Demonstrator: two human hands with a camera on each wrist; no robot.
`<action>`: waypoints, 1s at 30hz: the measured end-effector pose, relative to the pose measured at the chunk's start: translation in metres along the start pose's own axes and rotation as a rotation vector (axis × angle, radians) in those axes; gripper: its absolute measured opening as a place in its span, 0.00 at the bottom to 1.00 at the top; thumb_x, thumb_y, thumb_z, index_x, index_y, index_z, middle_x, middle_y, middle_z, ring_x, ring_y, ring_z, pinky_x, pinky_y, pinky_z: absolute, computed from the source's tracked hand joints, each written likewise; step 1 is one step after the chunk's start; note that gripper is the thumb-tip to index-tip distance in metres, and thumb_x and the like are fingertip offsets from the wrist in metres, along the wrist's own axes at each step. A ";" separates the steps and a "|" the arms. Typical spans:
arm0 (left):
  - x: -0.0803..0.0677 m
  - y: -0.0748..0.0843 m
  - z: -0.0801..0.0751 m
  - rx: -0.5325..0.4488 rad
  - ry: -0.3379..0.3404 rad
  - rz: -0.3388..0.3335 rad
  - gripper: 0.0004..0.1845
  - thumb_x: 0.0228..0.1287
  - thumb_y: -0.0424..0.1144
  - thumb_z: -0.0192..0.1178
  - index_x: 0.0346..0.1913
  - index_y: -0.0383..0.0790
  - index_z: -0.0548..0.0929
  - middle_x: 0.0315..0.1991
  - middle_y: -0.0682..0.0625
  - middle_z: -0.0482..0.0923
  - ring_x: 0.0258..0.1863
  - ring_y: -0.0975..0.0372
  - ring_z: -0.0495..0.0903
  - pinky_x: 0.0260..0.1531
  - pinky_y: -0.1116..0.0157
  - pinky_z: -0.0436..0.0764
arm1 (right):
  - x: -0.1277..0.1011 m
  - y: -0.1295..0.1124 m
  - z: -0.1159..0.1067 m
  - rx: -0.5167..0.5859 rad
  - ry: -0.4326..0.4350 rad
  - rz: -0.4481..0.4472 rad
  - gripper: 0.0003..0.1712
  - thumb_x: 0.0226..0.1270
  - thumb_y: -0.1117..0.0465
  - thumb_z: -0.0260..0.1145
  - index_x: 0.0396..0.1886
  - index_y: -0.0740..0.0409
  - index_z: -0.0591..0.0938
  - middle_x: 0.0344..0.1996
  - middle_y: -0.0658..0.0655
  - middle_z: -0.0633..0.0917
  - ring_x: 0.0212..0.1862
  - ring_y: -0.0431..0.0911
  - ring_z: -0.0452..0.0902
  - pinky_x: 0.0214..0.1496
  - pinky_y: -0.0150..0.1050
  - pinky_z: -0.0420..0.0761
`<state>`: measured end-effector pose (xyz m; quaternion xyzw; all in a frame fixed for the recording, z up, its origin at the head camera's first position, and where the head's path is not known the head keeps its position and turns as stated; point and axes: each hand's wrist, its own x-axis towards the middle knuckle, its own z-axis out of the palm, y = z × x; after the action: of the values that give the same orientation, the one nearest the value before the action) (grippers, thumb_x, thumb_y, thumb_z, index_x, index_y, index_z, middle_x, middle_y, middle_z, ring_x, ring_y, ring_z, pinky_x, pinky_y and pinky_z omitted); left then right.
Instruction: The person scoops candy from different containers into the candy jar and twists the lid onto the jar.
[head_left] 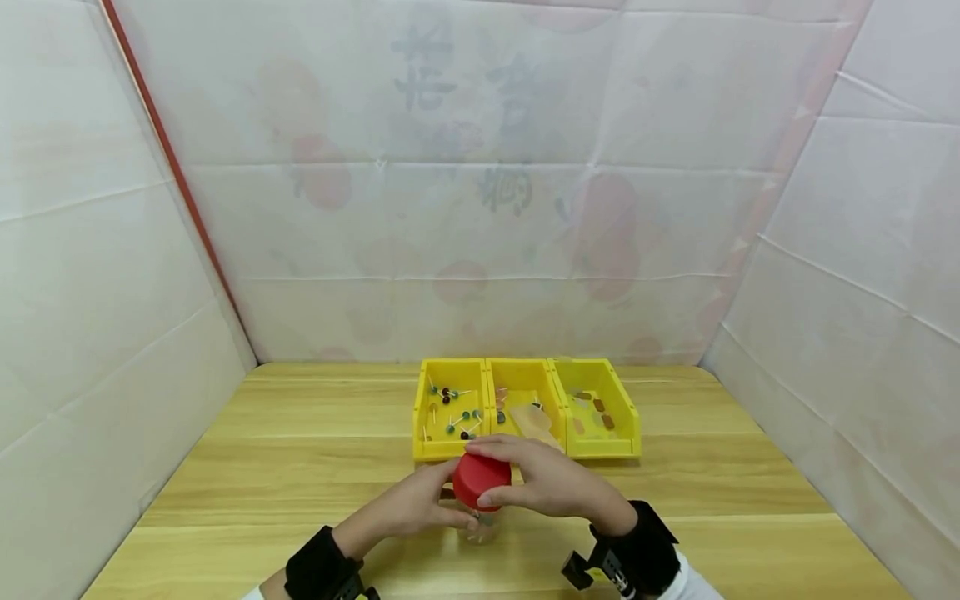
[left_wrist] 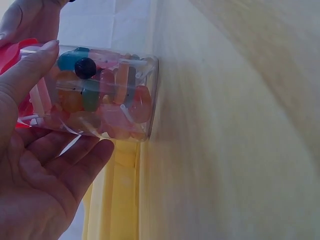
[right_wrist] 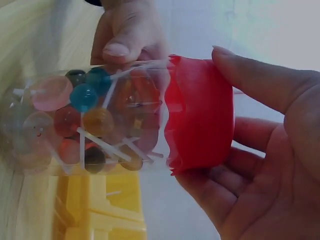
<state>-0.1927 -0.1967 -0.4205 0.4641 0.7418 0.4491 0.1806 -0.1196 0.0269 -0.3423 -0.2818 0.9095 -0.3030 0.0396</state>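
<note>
Jar point(right_wrist: 85, 122) full of lollipops, left hand point(head_left: 408, 506) fingers curled round it; right hand point(head_left: 551, 482) fingers grip red lid point(head_left: 481, 479), not visibly off yet.

I see the clear plastic jar point(head_left: 480, 521) standing on the pale wooden table point(head_left: 285, 467), near its front edge. My left hand point(head_left: 408, 504) is on the jar's left side, my right hand point(head_left: 551, 479) over the round red lid point(head_left: 480, 481) on top. Lollipops point(right_wrist: 85, 125) lie inside the jar. Behind it, three yellow plastic bins point(head_left: 525, 408) sit side by side.
</note>
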 end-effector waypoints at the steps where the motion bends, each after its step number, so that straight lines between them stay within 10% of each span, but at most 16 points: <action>1: 0.000 0.000 0.000 0.001 0.000 0.003 0.31 0.59 0.48 0.70 0.65 0.49 0.72 0.57 0.61 0.76 0.55 0.67 0.76 0.55 0.66 0.76 | 0.000 -0.002 0.001 -0.017 0.016 0.013 0.37 0.66 0.39 0.64 0.70 0.51 0.73 0.66 0.51 0.73 0.61 0.45 0.73 0.53 0.38 0.79; 11: -0.002 0.000 -0.001 -0.020 -0.002 -0.006 0.31 0.62 0.46 0.69 0.66 0.47 0.72 0.58 0.60 0.75 0.56 0.66 0.75 0.52 0.69 0.77 | -0.002 -0.030 0.022 -0.252 0.232 0.214 0.41 0.59 0.28 0.62 0.60 0.54 0.78 0.49 0.52 0.80 0.36 0.42 0.76 0.30 0.30 0.77; 22: -0.001 0.001 0.000 -0.022 -0.020 -0.012 0.32 0.61 0.48 0.69 0.67 0.49 0.71 0.60 0.60 0.74 0.55 0.66 0.76 0.52 0.68 0.77 | 0.000 0.011 -0.002 0.072 -0.027 -0.062 0.40 0.63 0.43 0.69 0.72 0.49 0.69 0.65 0.51 0.73 0.57 0.41 0.73 0.52 0.35 0.79; 30: 0.000 0.003 -0.001 0.003 0.002 -0.026 0.33 0.61 0.50 0.69 0.68 0.52 0.70 0.59 0.61 0.75 0.55 0.67 0.76 0.52 0.67 0.77 | 0.005 0.004 0.007 0.008 0.074 0.051 0.39 0.62 0.36 0.66 0.67 0.50 0.74 0.59 0.50 0.79 0.49 0.40 0.76 0.44 0.34 0.81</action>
<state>-0.1918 -0.1971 -0.4175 0.4543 0.7485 0.4462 0.1851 -0.1236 0.0231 -0.3498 -0.2472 0.9160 -0.3156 0.0148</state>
